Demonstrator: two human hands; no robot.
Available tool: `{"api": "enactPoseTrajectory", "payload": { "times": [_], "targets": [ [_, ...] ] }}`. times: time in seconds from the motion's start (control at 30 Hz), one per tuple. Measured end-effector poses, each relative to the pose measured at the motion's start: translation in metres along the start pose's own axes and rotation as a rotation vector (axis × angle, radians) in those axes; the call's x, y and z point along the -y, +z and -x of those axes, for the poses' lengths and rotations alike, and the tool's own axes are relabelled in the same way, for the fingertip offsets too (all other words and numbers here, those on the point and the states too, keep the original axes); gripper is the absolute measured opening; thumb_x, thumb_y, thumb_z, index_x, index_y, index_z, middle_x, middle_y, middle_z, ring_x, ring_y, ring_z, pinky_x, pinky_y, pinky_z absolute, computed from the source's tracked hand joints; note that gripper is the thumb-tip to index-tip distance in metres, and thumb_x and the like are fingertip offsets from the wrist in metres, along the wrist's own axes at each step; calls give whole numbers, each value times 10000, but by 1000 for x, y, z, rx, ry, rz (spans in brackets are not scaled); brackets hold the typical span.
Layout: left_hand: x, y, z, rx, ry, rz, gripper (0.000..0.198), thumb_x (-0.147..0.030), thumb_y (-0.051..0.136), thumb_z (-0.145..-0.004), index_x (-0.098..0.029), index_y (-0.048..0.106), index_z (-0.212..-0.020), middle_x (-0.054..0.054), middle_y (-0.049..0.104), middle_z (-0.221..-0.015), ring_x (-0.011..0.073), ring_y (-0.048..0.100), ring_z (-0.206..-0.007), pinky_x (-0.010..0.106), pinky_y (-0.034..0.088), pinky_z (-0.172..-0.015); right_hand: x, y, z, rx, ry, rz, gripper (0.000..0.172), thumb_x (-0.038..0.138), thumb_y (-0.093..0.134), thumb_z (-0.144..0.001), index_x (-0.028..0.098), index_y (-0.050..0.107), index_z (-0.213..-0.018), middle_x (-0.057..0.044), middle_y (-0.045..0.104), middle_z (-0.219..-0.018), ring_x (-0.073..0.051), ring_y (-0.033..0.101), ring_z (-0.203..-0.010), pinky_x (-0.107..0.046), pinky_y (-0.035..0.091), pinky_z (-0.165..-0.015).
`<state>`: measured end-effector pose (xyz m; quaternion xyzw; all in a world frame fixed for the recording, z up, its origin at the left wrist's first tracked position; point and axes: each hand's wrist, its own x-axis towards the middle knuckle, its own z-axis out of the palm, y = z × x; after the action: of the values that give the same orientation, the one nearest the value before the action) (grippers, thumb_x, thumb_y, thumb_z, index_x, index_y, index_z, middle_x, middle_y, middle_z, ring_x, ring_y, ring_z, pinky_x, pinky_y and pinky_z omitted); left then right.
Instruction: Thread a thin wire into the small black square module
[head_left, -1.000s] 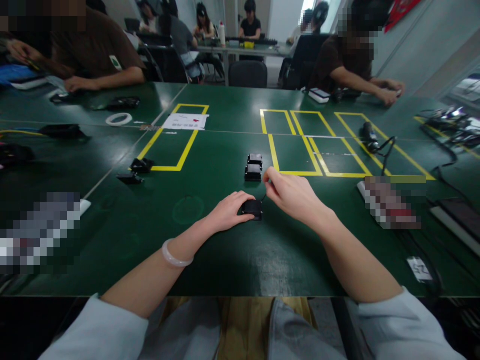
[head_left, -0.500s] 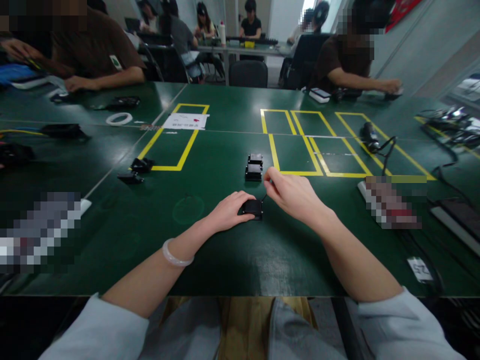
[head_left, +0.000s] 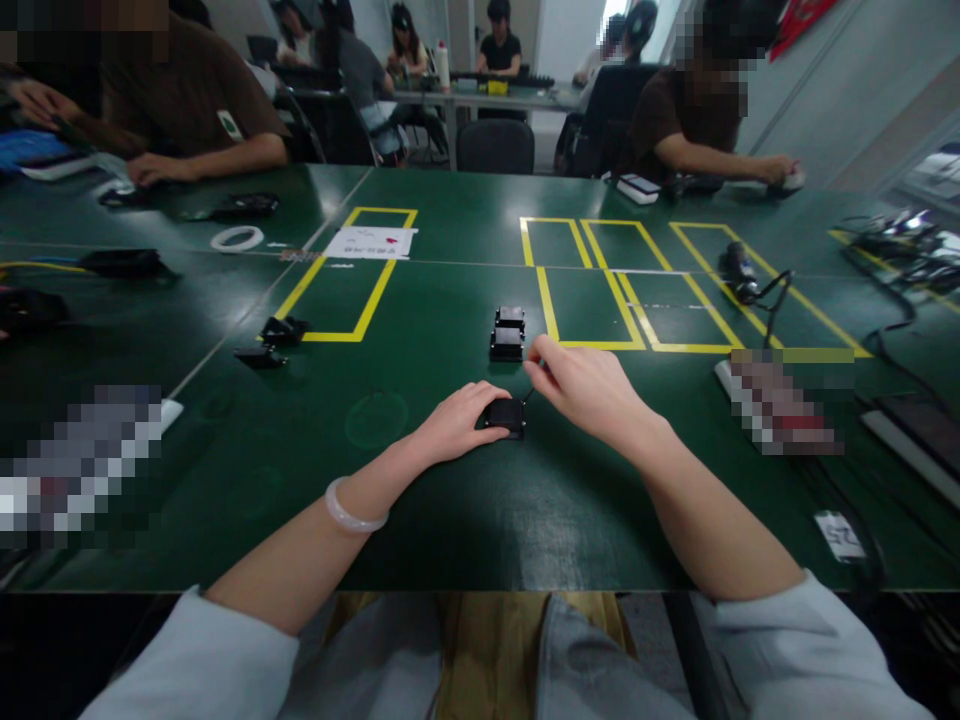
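Note:
My left hand point(head_left: 466, 420) grips a small black box-shaped part point(head_left: 506, 414) on the table, its thumb at the near side and its fingers over the far left. Small shiny dots, like screw heads, show at the part's corners. Beside it, my right hand point(head_left: 581, 385) is closed in a pinch on a thin dark rod point(head_left: 529, 396). That rod slants down toward the part's upper right corner; I cannot tell its kind, as the fingers hide most of it. Just beyond stand two similar black parts point(head_left: 508, 343), one behind the other.
More black parts point(head_left: 261, 355) lie left beside a yellow tape outline point(head_left: 364, 325). A white tape ring point(head_left: 238, 239) is farther back. Blurred-out devices point(head_left: 780, 405) flank me, with cables at right. Across the green table point(head_left: 442, 530), other people work with their hands.
My right hand has shifted very slightly left. The left hand and the part it holds stay in place.

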<state>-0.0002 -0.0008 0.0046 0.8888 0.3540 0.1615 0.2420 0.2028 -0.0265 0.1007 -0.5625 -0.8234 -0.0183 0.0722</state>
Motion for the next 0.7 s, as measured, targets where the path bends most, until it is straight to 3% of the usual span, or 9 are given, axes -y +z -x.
{"api": "enactPoseTrajectory", "payload": {
  "times": [0.1,0.3,0.7],
  "targets": [
    [0,0,0,2,0,-5,357,-375,632,-861,-210,548,-1167,78,597,-1149,257,547,-1072,393,449,-926,0,-1,-2,41,31,60,347,382,279,-994,190,568,-1003,-57,703,-803,-179,631,-681,-272,207,-534],
    [0,1,0,-5,9,1,353,-384,623,-869,-211,548,-1168,80,595,-1156,257,544,-1083,392,447,-927,-2,2,-2,-17,-7,-35,264,277,331,-955,188,513,-1125,-34,704,-851,-151,609,-677,-257,244,-551],
    [0,1,-1,-2,2,-2,372,-400,616,-867,-203,550,-1176,83,599,-1130,257,550,-1046,395,455,-910,2,-7,-15,50,-28,87,331,371,309,-988,187,583,-965,-77,712,-832,-181,632,-695,-278,188,-539]
  ]
}}
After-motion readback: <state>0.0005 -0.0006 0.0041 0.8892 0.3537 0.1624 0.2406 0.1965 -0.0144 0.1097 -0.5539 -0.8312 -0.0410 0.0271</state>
